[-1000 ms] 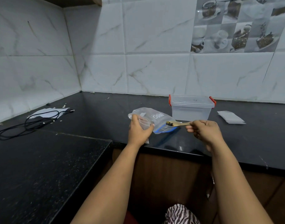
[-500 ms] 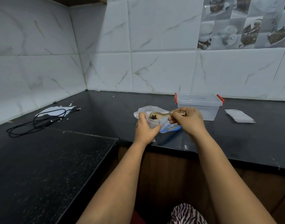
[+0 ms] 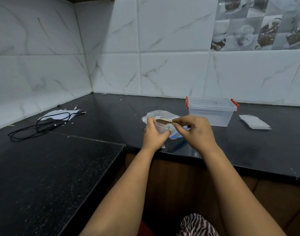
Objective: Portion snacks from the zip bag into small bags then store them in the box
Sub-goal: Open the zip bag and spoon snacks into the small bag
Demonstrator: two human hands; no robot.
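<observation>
Two hands meet just in from the counter's (image 3: 214, 150) front edge, and I judge this to be the tipping of a spoonful into a small bag. My left hand (image 3: 153, 135) has its fingers and thumb curled round the small bag (image 3: 161, 127), holding its mouth open and facing up; the film is clear and thin, so I expect it to crumple and slip, and the rim is the place to pinch, lightly enough that the mouth stays round. My right hand (image 3: 195, 129) pinches the handle end of a wooden spoon (image 3: 163, 121), thumb and forefinger closed on it, the bowl resting over the bag's mouth. The spoon looks stiff and light; whether any snack is left in its bowl I cannot tell. The zip bag (image 3: 160, 114) lies slack on the counter behind both hands, soft and floppy, best taken by the blue zip edge. The box (image 3: 211, 110), clear with red clips and its lid on, stands nearer the back edge to the right, rigid and light by the look of it. Spare bags (image 3: 254, 122) lie flat further right of it.
</observation>
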